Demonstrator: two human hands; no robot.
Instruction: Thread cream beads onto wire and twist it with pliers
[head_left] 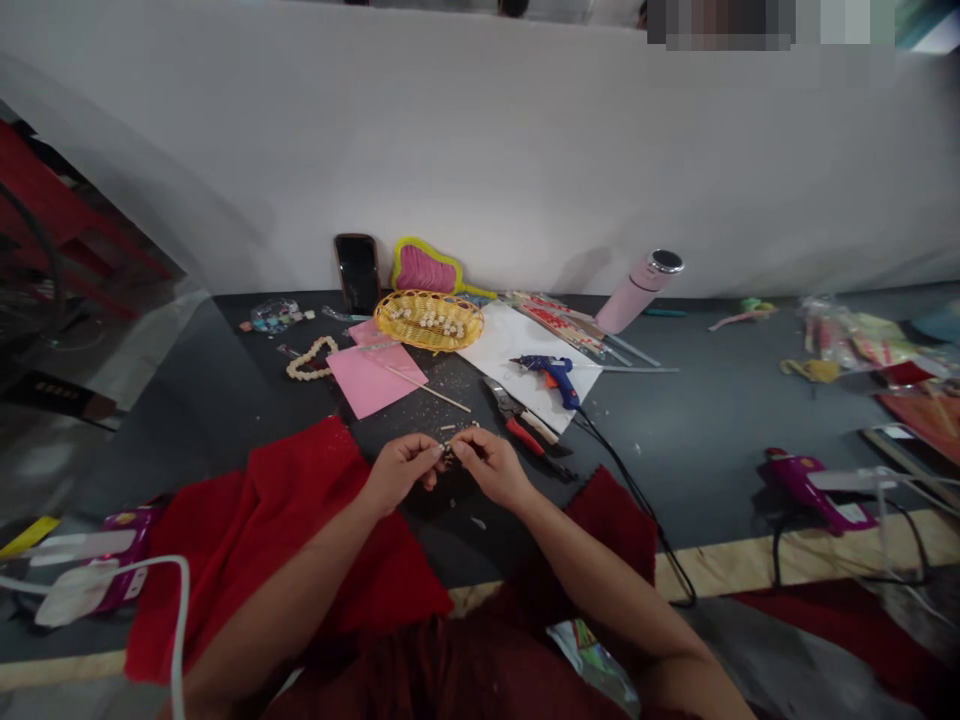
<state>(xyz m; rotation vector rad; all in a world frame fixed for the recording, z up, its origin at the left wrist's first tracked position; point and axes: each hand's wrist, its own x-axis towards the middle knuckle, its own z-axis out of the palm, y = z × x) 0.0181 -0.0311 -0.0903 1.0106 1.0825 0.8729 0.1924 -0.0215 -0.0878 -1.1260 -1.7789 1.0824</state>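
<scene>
Both hands meet at the middle of the dark table, fingertips close together. My left hand (pixel 407 465) pinches something small and pale, which the fingers mostly hide. My right hand (pixel 491 463) is pinched at the same spot; what it holds is too small to name. Small pale bits (pixel 448 428) lie on the table just beyond the fingertips. Farther off, a thin wooden stick (pixel 442 397) lies partly over a pink paper sheet (pixel 371 385). Red-handled pliers (pixel 525 432) rest beyond my right hand, beside a blue glue gun (pixel 553 378) on white paper (pixel 495 345).
A yellow woven basket (pixel 430 338) holds small pale pieces. Behind stand a phone (pixel 358 275), a pink-and-yellow fan-shaped item (pixel 427 270) and a pink flask (pixel 634 293). Red cloth (pixel 300 530) covers the table's near left. A black cord (pixel 630 480) runs down at right, short of purple power strips (pixel 821 490).
</scene>
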